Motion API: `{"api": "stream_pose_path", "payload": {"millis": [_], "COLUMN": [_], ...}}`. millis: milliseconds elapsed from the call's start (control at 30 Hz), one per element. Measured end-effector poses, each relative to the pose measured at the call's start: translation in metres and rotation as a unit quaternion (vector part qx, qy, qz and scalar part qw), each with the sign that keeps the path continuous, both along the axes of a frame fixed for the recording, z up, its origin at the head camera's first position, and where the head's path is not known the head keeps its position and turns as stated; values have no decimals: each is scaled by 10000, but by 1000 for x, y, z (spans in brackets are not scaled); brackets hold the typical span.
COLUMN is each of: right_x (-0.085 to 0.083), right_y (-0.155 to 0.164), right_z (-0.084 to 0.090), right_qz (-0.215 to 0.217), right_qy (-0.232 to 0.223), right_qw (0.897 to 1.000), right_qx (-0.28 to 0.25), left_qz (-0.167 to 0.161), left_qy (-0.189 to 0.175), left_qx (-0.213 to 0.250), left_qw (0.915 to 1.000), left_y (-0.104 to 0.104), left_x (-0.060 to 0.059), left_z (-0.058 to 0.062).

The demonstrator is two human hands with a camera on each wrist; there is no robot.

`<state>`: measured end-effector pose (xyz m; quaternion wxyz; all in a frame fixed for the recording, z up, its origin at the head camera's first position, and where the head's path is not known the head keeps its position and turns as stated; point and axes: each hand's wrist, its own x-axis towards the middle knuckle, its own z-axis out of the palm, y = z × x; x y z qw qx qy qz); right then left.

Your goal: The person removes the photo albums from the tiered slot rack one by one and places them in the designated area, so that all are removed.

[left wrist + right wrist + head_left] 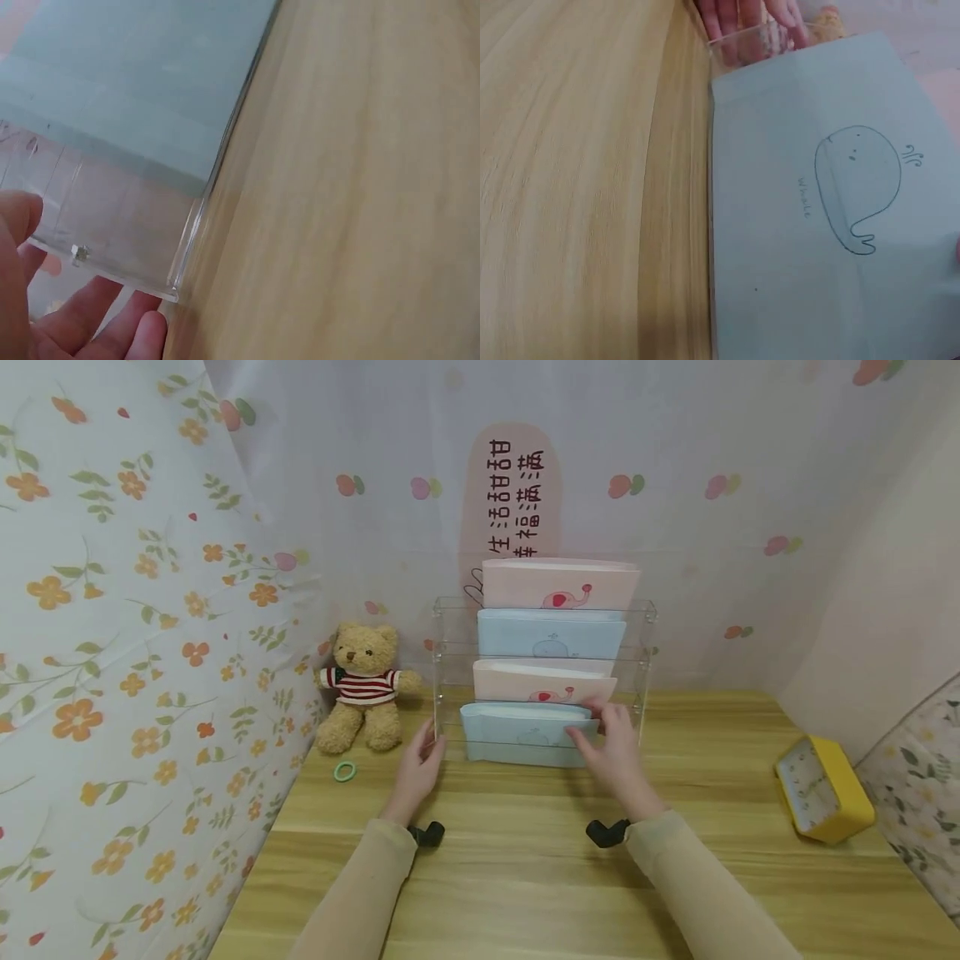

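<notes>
On the wooden tabletop (pixel 525 860) before floral curtains, the left hand (pixel 420 768) rests straight fingers against the clear rack (pixel 450 635) side, while the right hand (pixel 611 747) pinches the front blue envelope (pixel 517 735) at its top edge, in the rack's lowest tier.

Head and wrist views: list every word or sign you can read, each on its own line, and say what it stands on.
"Whale": handwritten beside the whale drawing on the front blue folder.
"生活甜甜" and "福满满": on the pink wall sticker; its lower characters are hidden behind the folders.
Yellow clock: dial markings too small to read.
</notes>
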<state>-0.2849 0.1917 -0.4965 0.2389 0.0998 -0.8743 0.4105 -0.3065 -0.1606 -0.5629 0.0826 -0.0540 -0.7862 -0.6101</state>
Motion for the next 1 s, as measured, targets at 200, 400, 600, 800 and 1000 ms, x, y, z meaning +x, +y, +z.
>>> {"api": "stream_pose_path", "payload": {"millis": [200,400,600,800,1000], "right_x": [-1,-4,-8,-8,-2], "right_y": [-11,-12,-15,-24,-29], "right_z": [-11,-14,-8,-2,12], "right_qz": [147,300,170,33,-38], "right_qy": [344,407,-88,-542,-437], "right_qw": [9992,9983,9974,9920,9853], "right_qx": [-106,-274,-692,-1138,-1651], "left_qz": [358,494,549,611,567], "left_qy": [-77,-44,-31,-8,28], "left_qx": [12,-309,-243,-243,-283], "left_qw": [9993,9983,9982,9978,9980], "left_y": [-4,-3,-2,-2,-2], "left_x": [5,4,0,0,2], "left_z": [-4,-5,-2,-1,-2]}}
